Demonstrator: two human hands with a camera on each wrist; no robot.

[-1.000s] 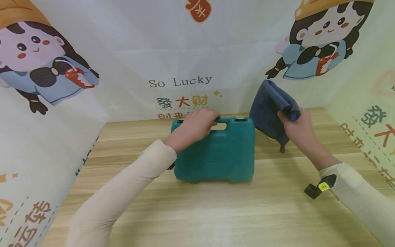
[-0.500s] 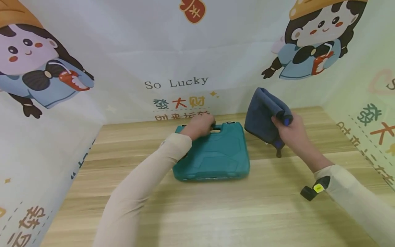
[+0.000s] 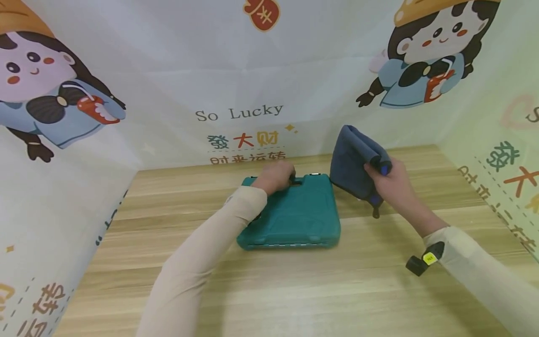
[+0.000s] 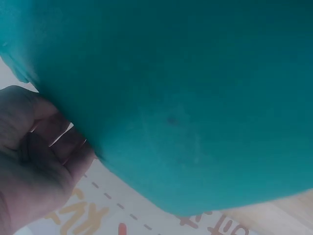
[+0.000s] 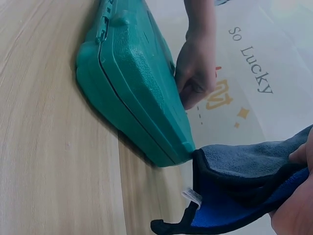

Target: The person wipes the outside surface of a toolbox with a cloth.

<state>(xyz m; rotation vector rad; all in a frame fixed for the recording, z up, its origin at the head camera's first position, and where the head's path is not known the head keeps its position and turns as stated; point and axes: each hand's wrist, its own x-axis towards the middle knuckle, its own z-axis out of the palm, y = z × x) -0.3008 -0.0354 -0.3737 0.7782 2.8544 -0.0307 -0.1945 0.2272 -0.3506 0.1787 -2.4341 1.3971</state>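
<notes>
Well, from the head view, the left hand (image 3: 274, 177) has its grip curled over the far side of a teal case (image 3: 294, 217), beside its handle cutout, its near edge down on the tabletop (image 3: 286, 290). The right hand (image 3: 391, 182) grips a folded blue cloth (image 3: 351, 161) just off the case's right side. On the left wrist, the case fills most of what I see, the fingers bent at its edge. On the right wrist, the cloth, with a white tag (image 5: 191, 196), hangs between the right grip and the case; whether they touch, I can't tell.
</notes>
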